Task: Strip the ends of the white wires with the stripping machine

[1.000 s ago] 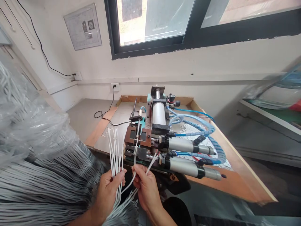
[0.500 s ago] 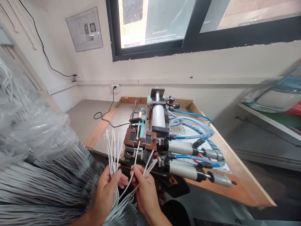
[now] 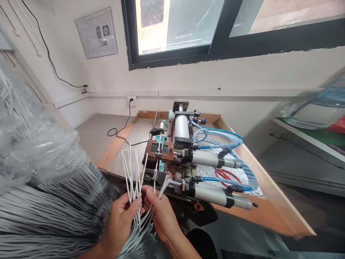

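Note:
My left hand [image 3: 121, 221] grips a fan of several thin white wires [image 3: 132, 172], their ends pointing up. My right hand [image 3: 159, 214] pinches a few more white wires [image 3: 161, 185] whose tips reach up toward the front jaws of the pneumatic machine [image 3: 178, 151]. The two hands touch each other just below the machine's brown clamp block [image 3: 159, 149]. A large bundle of grey-white wires [image 3: 48, 216] lies across my lap on the left and runs into both hands.
The machine stands on a wooden-edged board [image 3: 269, 201], with blue air hoses [image 3: 231, 144] and two silver cylinders [image 3: 215, 160] on its right. A clear plastic bag [image 3: 29, 144] covers the bundle at left. A black power cord [image 3: 118, 131] runs to the wall socket.
My right hand has moved left until it meets my left hand, and its wires have come away from the machine's jaws. The machine's cylinders have shifted.

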The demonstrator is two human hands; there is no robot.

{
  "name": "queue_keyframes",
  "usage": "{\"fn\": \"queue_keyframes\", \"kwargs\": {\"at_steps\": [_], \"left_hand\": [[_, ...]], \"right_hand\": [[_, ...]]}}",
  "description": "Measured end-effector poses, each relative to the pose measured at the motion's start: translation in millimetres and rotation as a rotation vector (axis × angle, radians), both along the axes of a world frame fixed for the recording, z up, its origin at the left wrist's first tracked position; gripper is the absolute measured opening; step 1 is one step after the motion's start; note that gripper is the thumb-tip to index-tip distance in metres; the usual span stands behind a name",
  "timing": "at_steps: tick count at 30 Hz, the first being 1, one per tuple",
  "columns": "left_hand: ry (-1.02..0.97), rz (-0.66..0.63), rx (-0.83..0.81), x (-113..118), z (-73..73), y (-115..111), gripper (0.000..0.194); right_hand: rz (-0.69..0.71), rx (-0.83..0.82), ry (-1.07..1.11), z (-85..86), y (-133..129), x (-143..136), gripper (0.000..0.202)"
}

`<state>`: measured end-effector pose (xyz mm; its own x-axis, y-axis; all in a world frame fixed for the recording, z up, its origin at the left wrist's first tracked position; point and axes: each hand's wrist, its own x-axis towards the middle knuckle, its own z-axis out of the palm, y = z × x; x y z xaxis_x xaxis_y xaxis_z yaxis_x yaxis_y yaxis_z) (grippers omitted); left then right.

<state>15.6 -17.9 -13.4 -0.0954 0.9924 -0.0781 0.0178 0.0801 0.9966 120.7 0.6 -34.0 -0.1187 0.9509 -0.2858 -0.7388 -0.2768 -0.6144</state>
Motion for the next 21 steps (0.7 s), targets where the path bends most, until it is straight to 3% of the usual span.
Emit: {"fn": "queue_keyframes", "kwargs": {"at_steps": [3, 7, 14, 21], "left_hand": [[0.032, -0.061, 0.018, 2, 5.7, -2, 0.018], [0.053, -0.107, -0.004, 2, 6.4, -3, 0.017], [0.033, -0.106, -0.008, 4, 4.6, -5, 0.018], [0.021, 0.069, 0.008, -2, -4.7, -4, 0.018]], "right_hand": [[0.019, 0.051, -0.052, 2.8, -3, -2, 0.028], [-0.065, 0.169, -0.173, 3.8, -8, -1, 0.018], [-0.077, 0.134, -0.148, 1.9, -13, -2, 0.018], [-0.196, 0.021, -0.132, -3.8, -8, 1, 0.021]]}}
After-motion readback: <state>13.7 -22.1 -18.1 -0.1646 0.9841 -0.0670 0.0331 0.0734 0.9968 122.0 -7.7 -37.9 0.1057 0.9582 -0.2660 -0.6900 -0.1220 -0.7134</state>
